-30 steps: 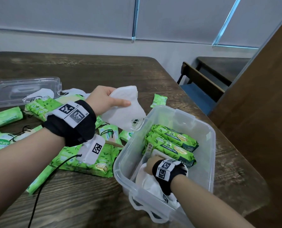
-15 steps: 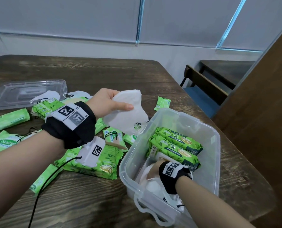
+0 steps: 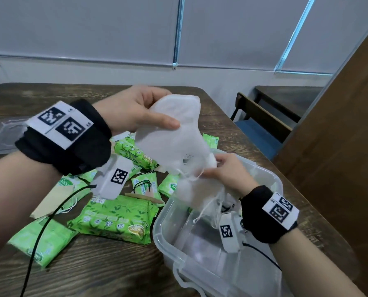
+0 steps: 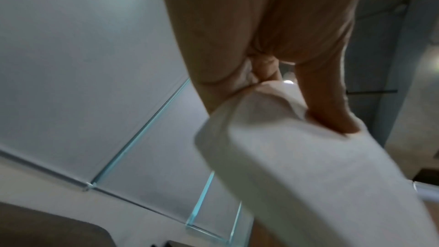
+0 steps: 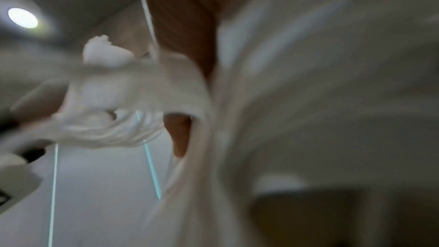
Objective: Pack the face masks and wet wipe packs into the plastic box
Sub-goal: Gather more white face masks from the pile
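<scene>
Face mask (image 3: 174,133), white, is held up in the air over the near-left edge of the plastic box (image 3: 271,181); head view: left hand (image 3: 133,110) pinches its upper part, thumb on front, fingers behind. Right hand (image 3: 226,170) has come up out of the box, where it was pressing masks down half a second ago, and now grips the mask's lower end with the ear loops bunched, fingers curled. Both hands are on the same mask now, so likely a handover or a fold before it goes in. Box sits on the wooden surface (image 3: 217,116) at right, interior mostly blurred white, contents hard to read in this frame. Green wet wipe packs (image 3: 114,219) are scattered on the surface left of the box, not yet packed, with a few more masks among them; clear lid (image 3: 0,136) lies at far left. Left wrist view: thumb and fingers (image 4: 327,104) clamp the white mask (image 4: 308,176) from both sides, blinds behind. Right wrist view: heavy motion blur, white mask fabric (image 5: 308,100) across most of the frame, crumpled part and loops at left, a fingertip (image 5: 180,134) poking through; the grip isn't readable from here. Task is partway done; many packs remain outside.
</scene>
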The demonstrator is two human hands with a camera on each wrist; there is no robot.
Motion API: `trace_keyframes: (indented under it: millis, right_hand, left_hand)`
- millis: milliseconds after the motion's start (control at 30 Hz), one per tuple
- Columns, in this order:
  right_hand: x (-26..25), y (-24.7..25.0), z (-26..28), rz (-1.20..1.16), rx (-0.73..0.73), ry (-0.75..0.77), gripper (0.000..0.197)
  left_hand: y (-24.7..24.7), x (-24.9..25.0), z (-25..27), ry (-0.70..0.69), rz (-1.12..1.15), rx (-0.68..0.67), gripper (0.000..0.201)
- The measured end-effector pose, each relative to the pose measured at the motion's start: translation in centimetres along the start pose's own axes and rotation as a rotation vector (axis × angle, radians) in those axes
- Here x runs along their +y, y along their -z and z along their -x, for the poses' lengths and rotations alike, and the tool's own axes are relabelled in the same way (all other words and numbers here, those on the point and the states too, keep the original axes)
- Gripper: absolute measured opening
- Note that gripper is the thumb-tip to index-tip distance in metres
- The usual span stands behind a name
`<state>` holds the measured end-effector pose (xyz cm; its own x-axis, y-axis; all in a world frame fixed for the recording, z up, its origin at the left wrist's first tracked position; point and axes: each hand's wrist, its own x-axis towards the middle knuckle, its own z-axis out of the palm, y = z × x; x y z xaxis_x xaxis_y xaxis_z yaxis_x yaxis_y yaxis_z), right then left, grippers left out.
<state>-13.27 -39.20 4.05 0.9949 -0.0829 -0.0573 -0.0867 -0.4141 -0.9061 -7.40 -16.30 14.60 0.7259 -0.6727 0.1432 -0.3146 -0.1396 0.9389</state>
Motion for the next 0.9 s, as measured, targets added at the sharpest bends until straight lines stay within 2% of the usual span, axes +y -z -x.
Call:
trace_keyframes:
  millis: [67, 167, 233, 300, 367, 433, 567, 667, 733, 833, 900]
  right_hand:
    - [-1.0, 0.4, 0.0, -0.14, 0.066, 0.101, 0.016]
    - [-1.5, -0.1, -0.3, -0.201, 0.135, 0.18, 0.019]
    - [-1.7, -0.8, -0.5, -0.176, 0.163, 0.191, 0.03]
    - [-1.8, -1.4, -0.7, -0.144, 0.195, 0.221, 0.025]
    - [-2.3, -1.8, -0.5, -0.131, 0.199, 0.252, 0.011]
    - [-2.8, -1.9, -0.3, -0.123, 0.195, 0.276, 0.03]
    - [-3.4, -1.9, 0.0, -0.155, 0.175, 0.274, 0.028]
    - [-3.5, -2.1, -0.2, -0.166, 0.117, 0.245, 0.041]
    - [-3.4, -2.0, -0.2, -0.214, 0.073, 0.198, 0.045]
    - [-3.3, -1.6, 0.0, -0.33, -0.005, 0.158, 0.014]
    - [-3.1, -1.3, 0.0, -0.404, 0.003, 0.096, 0.022]
  left_hand:
    - [-0.3, 0.9, 0.0, -0.014, 0.089, -0.027, 0.031]
    - [-1.5, 1.2, -0.2, -0.011, 0.117, -0.064, 0.025]
    - [-2.3, 0.8, -0.4, 0.021, 0.02, -0.057, 0.015]
    - [-2.9, 0.0, -0.7, 0.048, -0.14, -0.05, 0.008]
    - [-3.4, -1.1, -1.1, 0.042, -0.282, -0.046, 0.015]
    - [-4.0, -2.0, -1.3, -0.011, -0.361, -0.005, 0.021]
    - [-4.7, -3.6, -1.8, -0.112, -0.583, 0.096, 0.03]
    - [-5.1, -4.2, -2.2, -0.112, -0.544, 0.087, 0.036]
    - [-5.5, -4.6, -2.3, -0.076, -0.427, 0.066, 0.026]
    - [-5.9, -5.6, -2.7, -0.052, -0.348, 0.118, 0.022]
    - [-6.2, -6.1, -3.0, -0.052, -0.323, 0.168, 0.017]
